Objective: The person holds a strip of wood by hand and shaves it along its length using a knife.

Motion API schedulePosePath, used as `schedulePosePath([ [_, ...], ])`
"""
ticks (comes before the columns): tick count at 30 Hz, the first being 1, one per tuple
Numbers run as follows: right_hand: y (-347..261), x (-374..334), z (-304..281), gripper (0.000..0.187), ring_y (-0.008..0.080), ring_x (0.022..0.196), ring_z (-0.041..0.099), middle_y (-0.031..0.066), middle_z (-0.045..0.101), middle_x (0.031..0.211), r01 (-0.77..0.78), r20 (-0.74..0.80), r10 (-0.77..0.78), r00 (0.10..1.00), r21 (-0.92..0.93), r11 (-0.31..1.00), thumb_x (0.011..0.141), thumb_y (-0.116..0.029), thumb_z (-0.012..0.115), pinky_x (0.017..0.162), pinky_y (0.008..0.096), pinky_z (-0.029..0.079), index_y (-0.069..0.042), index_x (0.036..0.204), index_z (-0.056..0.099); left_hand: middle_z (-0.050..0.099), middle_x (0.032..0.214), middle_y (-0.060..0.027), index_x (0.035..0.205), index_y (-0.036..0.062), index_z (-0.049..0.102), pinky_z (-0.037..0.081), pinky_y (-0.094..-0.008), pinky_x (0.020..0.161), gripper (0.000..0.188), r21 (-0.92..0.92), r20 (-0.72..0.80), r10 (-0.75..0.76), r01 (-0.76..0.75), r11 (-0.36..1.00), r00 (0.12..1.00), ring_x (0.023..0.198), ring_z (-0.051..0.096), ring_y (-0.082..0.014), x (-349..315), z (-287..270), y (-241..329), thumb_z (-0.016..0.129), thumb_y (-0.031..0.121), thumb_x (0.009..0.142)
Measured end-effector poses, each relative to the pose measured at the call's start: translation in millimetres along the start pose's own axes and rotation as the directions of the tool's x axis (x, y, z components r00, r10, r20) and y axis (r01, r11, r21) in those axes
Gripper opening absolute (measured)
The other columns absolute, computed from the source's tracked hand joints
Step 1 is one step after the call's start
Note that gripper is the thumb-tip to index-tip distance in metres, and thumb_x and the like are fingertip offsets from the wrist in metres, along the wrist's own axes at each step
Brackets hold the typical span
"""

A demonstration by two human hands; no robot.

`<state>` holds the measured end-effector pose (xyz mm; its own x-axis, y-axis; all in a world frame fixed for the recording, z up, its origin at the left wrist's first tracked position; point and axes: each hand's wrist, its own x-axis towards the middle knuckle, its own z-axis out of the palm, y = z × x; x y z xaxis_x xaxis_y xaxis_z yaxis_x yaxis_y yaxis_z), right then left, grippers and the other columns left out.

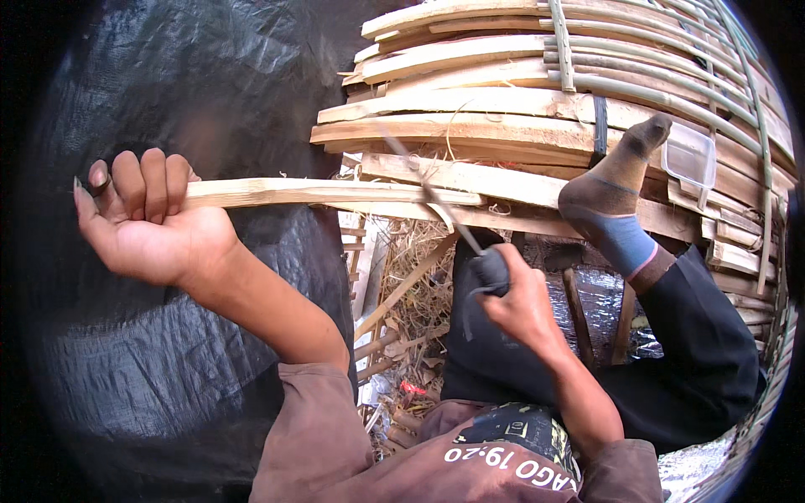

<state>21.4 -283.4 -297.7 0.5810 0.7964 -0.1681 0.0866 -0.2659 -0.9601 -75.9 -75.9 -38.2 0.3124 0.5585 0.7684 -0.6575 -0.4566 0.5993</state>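
Observation:
My left hand (155,214) is closed round the left end of a pale split-wood strip (310,192), which runs level to the right. My right hand (527,298) grips the dark wrapped handle of a knife (436,199). Its thin blade slants up and to the left across the strip near the strip's right end, and the tip is blurred. A thin curl of shaving (443,220) hangs beside the blade. Under the strip's right part lie rough wooden boards (520,220).
Stacked planks (470,130) fill the far right, with a bamboo lattice (654,80) over them. A clear plastic box (689,157) sits beside my socked foot (616,197). Black sheeting (168,352) hangs at left. Shavings (411,293) litter the gap below the strip.

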Motion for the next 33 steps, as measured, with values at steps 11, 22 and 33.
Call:
schedulePosePath([
  [11,-79.3,14.6,9.1,0.053,0.0445,0.088,0.069,0.0248,0.068,0.089,0.314,0.104,-0.340,0.934,0.209,0.926,0.068,-0.002,0.073,0.072,0.0403,0.055,-0.004,0.119,0.057,0.022,0.054,0.0060,0.079,0.0099,0.052,0.013,-0.0241,0.041,0.022,0.093,-0.044,-0.033,0.037,0.995,0.998,0.044,0.014,-0.0055,1.9,6.7,0.0,0.051,0.020,0.099],
  [22,-68.5,7.6,8.4,0.055,0.0449,0.090,0.068,0.0253,0.069,0.090,0.307,0.084,-0.328,0.941,0.200,0.931,0.069,-0.003,0.073,0.073,0.0433,0.055,-0.003,0.121,0.055,0.020,0.052,0.0063,0.063,0.0170,0.032,0.015,-0.0247,0.043,0.040,0.128,0.025,-0.076,0.072,0.989,0.997,0.043,0.014,-0.0053,10.9,-6.0,9.4,0.050,0.010,0.098],
  [33,-97.0,10.0,13.3,0.057,0.0456,0.083,0.067,0.0245,0.067,0.084,0.413,0.113,-0.456,0.883,0.275,0.868,0.069,-0.003,0.072,0.069,0.0465,0.054,-0.004,0.122,0.052,0.021,0.053,0.0003,0.058,0.0182,0.023,0.016,-0.0266,0.046,0.041,0.236,0.132,0.150,-0.178,0.955,0.980,0.043,0.018,-0.0100,43.2,-38.7,92.7,0.043,0.018,0.093],
])
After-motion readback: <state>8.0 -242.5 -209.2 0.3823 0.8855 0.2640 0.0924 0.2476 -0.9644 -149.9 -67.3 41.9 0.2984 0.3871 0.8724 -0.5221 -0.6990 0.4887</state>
